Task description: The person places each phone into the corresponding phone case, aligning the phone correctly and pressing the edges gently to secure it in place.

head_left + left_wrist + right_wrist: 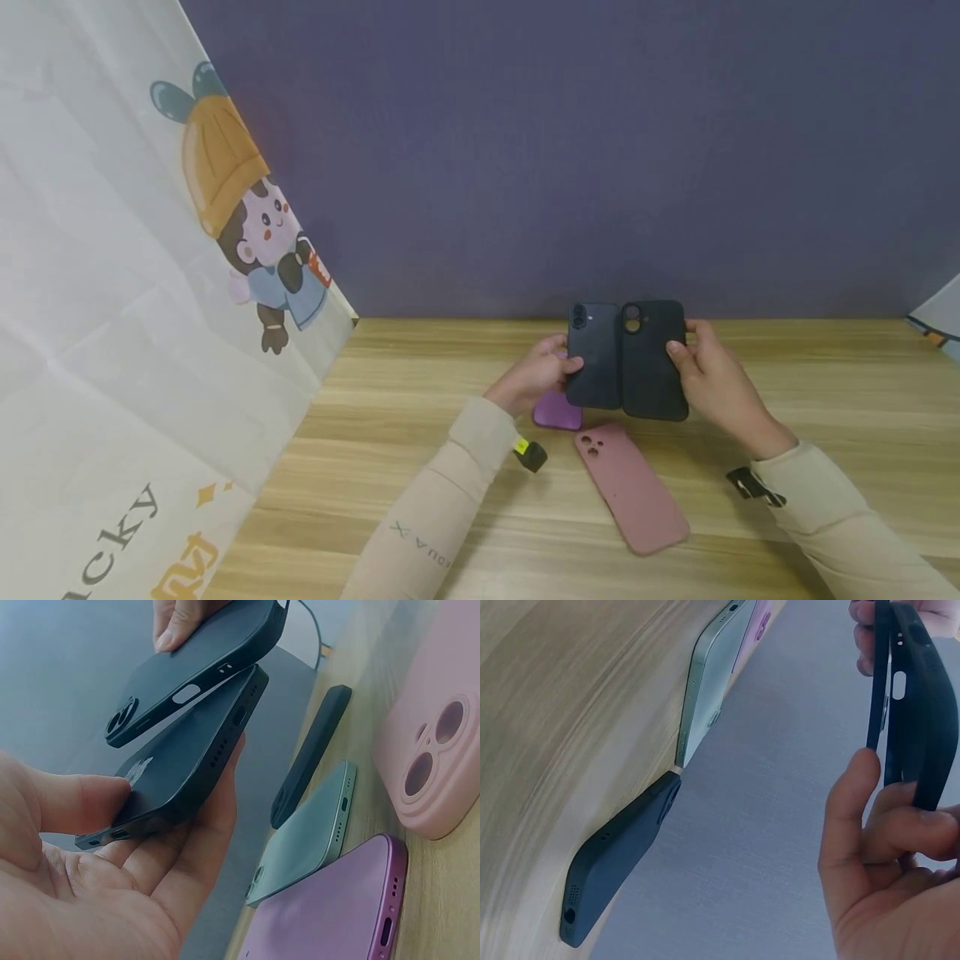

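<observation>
In the head view, my left hand (536, 375) grips a dark smartphone (595, 371) by its left edge, thumb across its back. Its camera lenses sit at the top left. Right beside it, my right hand (722, 387) holds a black phone case (654, 371) by the right edge, its round camera cutout at the top. Both are raised above the table side by side, backs toward me. The left wrist view shows the case (199, 664) tilted close over the phone (187, 754), a narrow gap between them. Seen from the right wrist, the case (930, 712) shows its side cutout.
On the wooden table (420, 433) lie a pink phone case (637, 496), a purple phone (558, 412), a pale green phone (304, 840) and another dark phone or case (619, 862). A dark blue wall (600, 167) rises behind; a printed white sheet (112, 292) hangs left.
</observation>
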Demonstrator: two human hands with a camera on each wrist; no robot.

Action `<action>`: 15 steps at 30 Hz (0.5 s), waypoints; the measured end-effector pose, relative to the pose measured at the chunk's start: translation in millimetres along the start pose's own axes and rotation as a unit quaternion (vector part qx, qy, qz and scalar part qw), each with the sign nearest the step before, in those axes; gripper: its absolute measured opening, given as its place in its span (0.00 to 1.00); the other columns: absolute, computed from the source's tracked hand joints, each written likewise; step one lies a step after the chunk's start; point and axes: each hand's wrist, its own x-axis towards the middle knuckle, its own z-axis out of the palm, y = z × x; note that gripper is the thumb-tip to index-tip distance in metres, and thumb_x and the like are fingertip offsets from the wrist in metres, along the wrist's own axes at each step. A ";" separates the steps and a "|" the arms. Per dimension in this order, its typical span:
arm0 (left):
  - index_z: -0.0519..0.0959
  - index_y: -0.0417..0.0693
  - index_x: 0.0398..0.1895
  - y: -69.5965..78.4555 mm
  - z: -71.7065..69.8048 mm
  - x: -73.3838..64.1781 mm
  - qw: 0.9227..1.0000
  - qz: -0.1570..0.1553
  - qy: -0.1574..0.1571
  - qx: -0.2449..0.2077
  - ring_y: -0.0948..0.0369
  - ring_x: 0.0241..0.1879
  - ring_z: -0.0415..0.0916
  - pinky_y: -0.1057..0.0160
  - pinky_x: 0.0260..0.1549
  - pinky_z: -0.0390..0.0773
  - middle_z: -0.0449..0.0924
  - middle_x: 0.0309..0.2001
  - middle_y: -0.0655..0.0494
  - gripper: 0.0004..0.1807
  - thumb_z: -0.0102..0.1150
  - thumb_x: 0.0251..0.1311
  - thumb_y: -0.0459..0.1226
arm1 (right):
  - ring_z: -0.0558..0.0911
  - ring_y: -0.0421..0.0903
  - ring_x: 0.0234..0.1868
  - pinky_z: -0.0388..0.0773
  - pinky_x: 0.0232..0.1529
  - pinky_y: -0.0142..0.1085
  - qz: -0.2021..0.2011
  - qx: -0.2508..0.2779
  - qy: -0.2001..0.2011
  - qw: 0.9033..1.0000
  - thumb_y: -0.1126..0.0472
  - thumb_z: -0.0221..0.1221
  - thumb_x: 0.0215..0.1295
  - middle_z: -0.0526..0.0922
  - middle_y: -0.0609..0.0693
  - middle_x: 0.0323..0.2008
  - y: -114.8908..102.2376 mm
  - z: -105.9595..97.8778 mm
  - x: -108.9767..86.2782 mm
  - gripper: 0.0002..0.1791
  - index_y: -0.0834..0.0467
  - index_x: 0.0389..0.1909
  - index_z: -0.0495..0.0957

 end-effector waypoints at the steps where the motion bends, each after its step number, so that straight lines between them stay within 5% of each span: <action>1: 0.71 0.38 0.62 -0.5 0.3 0.2 1.000 0.000 0.000 -0.001 0.48 0.47 0.86 0.55 0.47 0.86 0.83 0.53 0.35 0.15 0.47 0.75 0.30 | 0.87 0.69 0.46 0.83 0.41 0.54 0.001 0.000 -0.001 1.000 0.56 0.41 0.84 0.80 0.79 0.52 -0.1 0.0 -0.4 0.29 0.77 0.71 0.53; 15: 0.70 0.39 0.65 0.1 2.0 -0.2 1.000 0.003 -0.002 0.002 0.49 0.45 0.87 0.56 0.45 0.86 0.83 0.53 0.36 0.18 0.46 0.75 0.30 | 0.86 0.70 0.47 0.83 0.42 0.57 -0.002 -0.001 0.000 1.000 0.56 0.41 0.84 0.79 0.79 0.53 -1.4 0.7 -0.7 0.30 0.76 0.72 0.53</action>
